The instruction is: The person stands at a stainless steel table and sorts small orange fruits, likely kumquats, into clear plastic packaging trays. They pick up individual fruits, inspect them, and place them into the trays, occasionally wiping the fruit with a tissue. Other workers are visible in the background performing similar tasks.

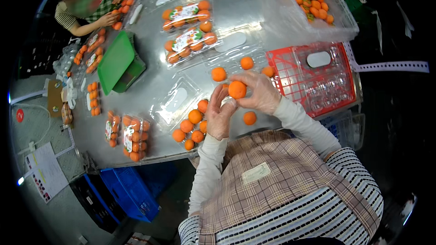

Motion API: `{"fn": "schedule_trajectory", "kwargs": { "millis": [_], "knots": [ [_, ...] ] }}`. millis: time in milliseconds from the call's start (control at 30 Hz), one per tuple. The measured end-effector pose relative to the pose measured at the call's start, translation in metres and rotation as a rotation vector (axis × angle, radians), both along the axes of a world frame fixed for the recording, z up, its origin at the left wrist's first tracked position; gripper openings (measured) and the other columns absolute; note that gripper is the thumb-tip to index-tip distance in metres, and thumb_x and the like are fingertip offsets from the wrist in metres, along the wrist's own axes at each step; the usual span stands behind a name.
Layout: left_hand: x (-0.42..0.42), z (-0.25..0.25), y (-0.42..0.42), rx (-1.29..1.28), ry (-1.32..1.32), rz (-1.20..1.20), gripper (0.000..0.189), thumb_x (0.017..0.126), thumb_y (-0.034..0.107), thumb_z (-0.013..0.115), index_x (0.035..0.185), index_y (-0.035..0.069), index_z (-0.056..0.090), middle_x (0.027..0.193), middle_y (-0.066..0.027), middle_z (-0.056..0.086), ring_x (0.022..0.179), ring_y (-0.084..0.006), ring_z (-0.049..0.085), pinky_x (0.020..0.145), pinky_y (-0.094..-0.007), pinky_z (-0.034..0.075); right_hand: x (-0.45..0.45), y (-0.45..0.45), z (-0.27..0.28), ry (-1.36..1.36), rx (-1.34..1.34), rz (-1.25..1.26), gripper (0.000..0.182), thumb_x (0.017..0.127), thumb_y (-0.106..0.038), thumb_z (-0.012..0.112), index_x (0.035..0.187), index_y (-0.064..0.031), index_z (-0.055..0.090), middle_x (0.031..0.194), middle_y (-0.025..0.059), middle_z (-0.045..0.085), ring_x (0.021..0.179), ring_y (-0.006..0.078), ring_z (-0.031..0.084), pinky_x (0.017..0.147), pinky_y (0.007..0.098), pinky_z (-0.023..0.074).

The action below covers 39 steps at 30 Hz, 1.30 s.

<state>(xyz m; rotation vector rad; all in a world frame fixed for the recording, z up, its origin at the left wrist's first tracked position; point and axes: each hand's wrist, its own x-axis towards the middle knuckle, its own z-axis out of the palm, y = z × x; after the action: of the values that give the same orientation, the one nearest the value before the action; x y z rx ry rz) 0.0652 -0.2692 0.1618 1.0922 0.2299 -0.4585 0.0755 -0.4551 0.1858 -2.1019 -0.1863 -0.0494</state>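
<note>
Between my hands is an orange persimmon-like fruit (pixel 237 90), gripped by the fingers of my right hand (pixel 262 92). My left hand (pixel 219 112), in a thin clear glove, is close on its left side, fingers curved and thumb near the fruit; whether it touches or holds anything is unclear. Loose fruits lie around: one (pixel 218 74) beyond my hands, another (pixel 249 118) near the table edge. Left of my left hand, several fruits sit in a clear plastic tray (pixel 197 136), whose lid (pixel 175 100) with a white oval label lies open.
Filled clear packs (pixel 192 41) lie farther back. A red crate (pixel 296 88) holds clear empty packs at right, below a plastic-lined bin of fruit (pixel 344 23). Green trays (pixel 117 63) stand at left; more packs (pixel 135 139) lie near the front edge. A co-worker handles fruit at upper left.
</note>
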Motion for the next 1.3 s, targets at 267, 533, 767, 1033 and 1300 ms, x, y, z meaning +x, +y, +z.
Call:
{"fn": "schedule_trajectory", "kwargs": {
  "millis": [267,533,767,1033,1300],
  "knots": [
    [-0.004,0.027,-0.019,-0.277,-0.055,-0.248,0.055,0.1,0.005,0.06,0.151,0.001,0.041,0.136,-0.0169,0.059,0.112,-0.0268,0.065,0.1,-0.0398,0.055,-0.04,-0.004,0.041,-0.13,0.038,-0.147,0.055,0.073,-0.015,0.08,0.125,-0.0133,0.064,0.117,0.0092,0.066,0.103,0.0315,0.066,0.088,0.0407,0.0554],
    [-0.011,0.032,0.002,-0.204,-0.049,-0.195,0.051,0.099,0.003,0.061,0.147,-0.003,0.046,0.133,-0.0151,0.062,0.113,-0.0257,0.065,0.099,-0.0387,0.054,-0.051,0.022,0.035,-0.249,-0.001,-0.217,0.061,0.066,-0.013,0.089,0.123,-0.0156,0.065,0.116,0.0082,0.064,0.1,0.0274,0.069,0.079,0.037,0.0595],
    [-0.021,0.035,0.021,-0.305,0.032,-0.127,0.047,0.101,0.01,0.058,0.145,-0.003,0.047,0.132,-0.0154,0.061,0.11,-0.0253,0.066,0.097,-0.041,0.054,-0.053,0.041,0.028,-0.242,0.042,-0.151,0.064,0.067,-0.011,0.089,0.125,-0.0159,0.063,0.118,0.0078,0.061,0.099,0.0283,0.069,0.08,0.0363,0.0597],
    [-0.033,0.005,0.045,-0.277,0.258,0.004,0.039,0.103,0.028,0.054,0.129,-0.001,0.053,0.122,-0.0151,0.06,0.104,-0.0305,0.065,0.087,-0.0425,0.059,-0.043,0.014,0.0,0.1,0.092,-0.05,0.055,0.078,-0.02,0.079,0.13,-0.0119,0.063,0.115,0.0124,0.068,0.093,0.0268,0.07,0.08,0.0383,0.0579],
    [-0.044,-0.022,0.057,-0.378,0.525,0.106,0.022,0.104,0.027,0.049,0.098,0.006,0.053,0.103,-0.0118,0.056,0.096,-0.0277,0.057,0.084,-0.0419,0.056,0.076,0.051,-0.078,0.111,-0.578,0.034,0.044,0.085,-0.027,0.07,0.125,-0.0098,0.063,0.123,0.0136,0.065,0.1,0.0324,0.07,0.088,0.0437,0.0565]
  ]
}}
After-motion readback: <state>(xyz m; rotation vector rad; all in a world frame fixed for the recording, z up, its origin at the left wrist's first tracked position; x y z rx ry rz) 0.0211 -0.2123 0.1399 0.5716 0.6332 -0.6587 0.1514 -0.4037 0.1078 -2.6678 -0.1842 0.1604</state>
